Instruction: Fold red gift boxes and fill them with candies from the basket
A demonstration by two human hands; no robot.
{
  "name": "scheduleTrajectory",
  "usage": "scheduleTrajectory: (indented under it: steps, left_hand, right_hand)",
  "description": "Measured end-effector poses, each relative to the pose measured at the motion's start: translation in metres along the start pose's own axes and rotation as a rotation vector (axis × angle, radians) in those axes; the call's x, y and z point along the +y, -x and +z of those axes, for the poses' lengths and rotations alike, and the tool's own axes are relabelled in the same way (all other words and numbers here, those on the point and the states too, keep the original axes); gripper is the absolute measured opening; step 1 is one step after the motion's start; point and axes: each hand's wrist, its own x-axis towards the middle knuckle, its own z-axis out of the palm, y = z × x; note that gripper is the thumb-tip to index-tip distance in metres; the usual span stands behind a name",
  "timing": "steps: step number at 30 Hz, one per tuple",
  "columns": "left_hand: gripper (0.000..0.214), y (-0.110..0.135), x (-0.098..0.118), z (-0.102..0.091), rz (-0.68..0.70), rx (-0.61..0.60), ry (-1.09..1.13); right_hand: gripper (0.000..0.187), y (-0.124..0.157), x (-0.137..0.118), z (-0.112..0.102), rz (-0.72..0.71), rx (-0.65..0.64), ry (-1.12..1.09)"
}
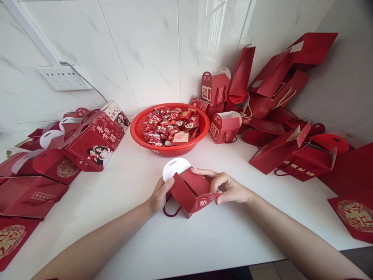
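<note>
Between my two hands is a red paper gift box (186, 191), tilted on the white table (140, 241). Its top flaps stand partly apart, and a rounded white flap with a slot sticks up at the far end. My left hand (160, 194) grips the left side, thumb on the red panel. My right hand (225, 188) holds the right side, with fingers along the top panel and thumb by the lettered end flap. A dark red cord handle (172, 214) hangs below my left hand. The box's inside is mostly hidden.
Behind the box stands a red plastic basket (169, 152) full of small wrapped packets (166, 126). Folded gift boxes (97, 136) line the left side. Small boxes (225, 126) and several larger ones (309, 161) crowd the right. A socket strip (64, 77) is on the tiled wall.
</note>
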Motion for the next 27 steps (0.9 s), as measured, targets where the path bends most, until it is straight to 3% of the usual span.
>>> scheduleTrajectory:
  steps: [5, 10, 14, 20, 22, 24, 27]
  left_hand:
    - [0.049, -0.001, -0.001, 0.0, -0.026, 0.036, -0.006]
    - [0.046, -0.009, 0.004, -0.004, 0.032, 0.131, -0.044]
    - [0.044, -0.02, 0.017, -0.012, 0.1, 0.167, -0.115]
    - [0.047, -0.029, 0.028, -0.021, 0.05, 0.146, -0.181]
    - [0.049, -0.029, 0.029, -0.02, 0.04, 0.175, -0.134]
    - [0.049, -0.028, 0.031, -0.017, 0.06, 0.206, -0.127]
    - [0.047, -0.028, 0.036, -0.015, 0.108, 0.183, -0.236]
  right_hand:
    - [0.003, 0.001, -0.001, 0.0, 0.031, 0.033, -0.019]
    - [0.011, 0.001, 0.0, 0.005, 0.068, 0.083, 0.071]
    - [0.019, 0.001, -0.01, 0.014, 0.075, 0.149, 0.268]
    - [0.016, 0.002, -0.024, 0.017, -0.002, 0.042, 0.476]
    - [0.022, 0.003, -0.023, 0.018, -0.063, 0.11, 0.579]
    - [0.032, 0.003, -0.02, 0.021, -0.131, 0.258, 0.796]
    - [0.041, 0.003, -0.016, 0.027, -0.249, 0.415, 1.115]
